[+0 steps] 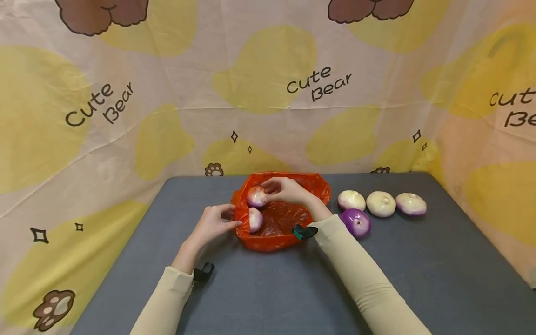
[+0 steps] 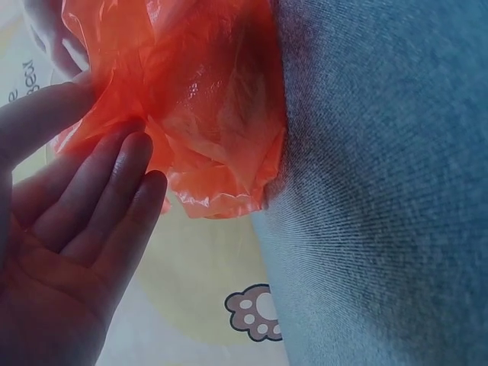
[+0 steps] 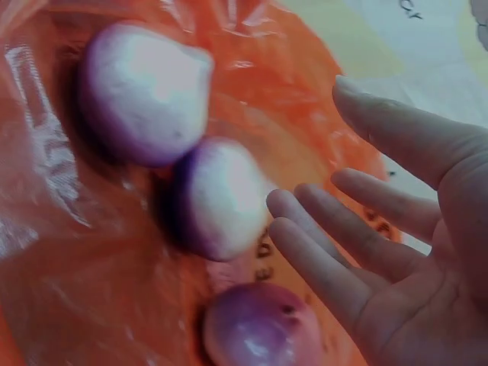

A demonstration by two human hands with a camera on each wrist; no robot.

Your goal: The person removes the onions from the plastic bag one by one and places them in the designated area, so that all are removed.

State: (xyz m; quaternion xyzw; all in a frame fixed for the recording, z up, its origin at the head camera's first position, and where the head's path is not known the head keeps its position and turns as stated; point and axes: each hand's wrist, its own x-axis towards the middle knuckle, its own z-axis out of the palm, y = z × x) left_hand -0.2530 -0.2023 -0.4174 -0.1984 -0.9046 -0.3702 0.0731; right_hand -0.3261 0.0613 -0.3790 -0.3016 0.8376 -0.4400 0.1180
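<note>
Red plastic bag [image 1: 268, 244] sits below frame centre, bagged onions [image 1: 256, 220] at its left. Left hand [image 1: 212, 225] pinches the rim, likely keeping the mouth open; right hand [image 1: 286, 190], fingers apart, grips nothing. Four loose onions [image 1: 381, 204] cluster right, within easy reach.

You have seven glossy, round purple-and-white vegetables [image 1: 381, 204], three inside one crinkled orange-red plastic bag [image 1: 268, 243] and four outside it on one flat grey-blue table [image 1: 251, 293], plus two bare hands [image 1: 214, 225], two cream fabric sleeves [image 1: 364, 279] and two small black wrist devices [image 1: 204, 272].
</note>
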